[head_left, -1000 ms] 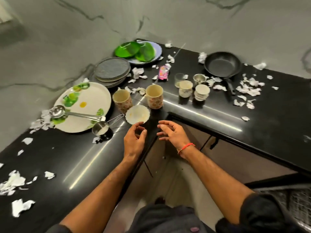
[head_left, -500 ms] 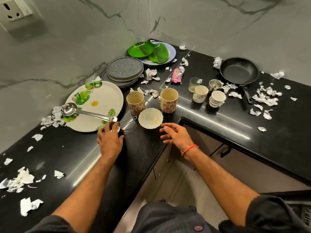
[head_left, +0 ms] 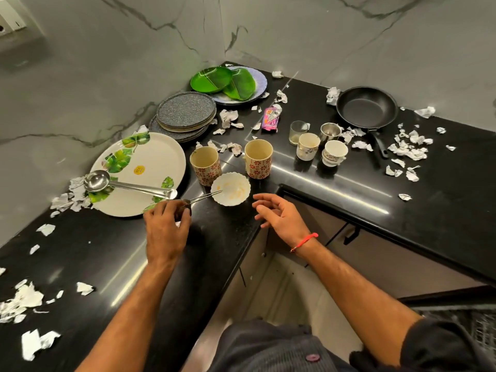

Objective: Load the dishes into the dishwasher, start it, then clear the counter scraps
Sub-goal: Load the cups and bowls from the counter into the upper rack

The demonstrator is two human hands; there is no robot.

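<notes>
Torn paper scraps [head_left: 25, 299] lay scattered at the far left of the black L-shaped counter [head_left: 88, 264]. At about ten o'clock from the left hand sat a large white leaf-print plate [head_left: 150, 157], with a steel ladle [head_left: 98, 180] lying across it, bowl to the left and handle running toward three o'clock.

The left hand [head_left: 167, 224] reached forward from the lower frame, forearm angled up toward twelve o'clock, palm down, knuckles toward the camera. Its fingers were curled together and clamped over a small steel measuring cup [head_left: 185, 206], mostly hidden under them; the cup's thin wire handle stuck out toward two o'clock, its tip over the rim of a small white scalloped bowl [head_left: 230, 187]. Whether the cup rested on the counter could not be told.

Two flower-patterned mugs [head_left: 259, 158] stood just beyond the bowl at twelve o'clock.

The right hand [head_left: 280, 214], a red thread at its wrist, hovered at the counter's inner corner, at four o'clock from the bowl. Its palm was turned partly up and leftward, fingers loosely apart and slightly curled, holding nothing.

Farther right stood small cups [head_left: 334, 153] and a black frying pan [head_left: 366, 107] at one o'clock.
</notes>
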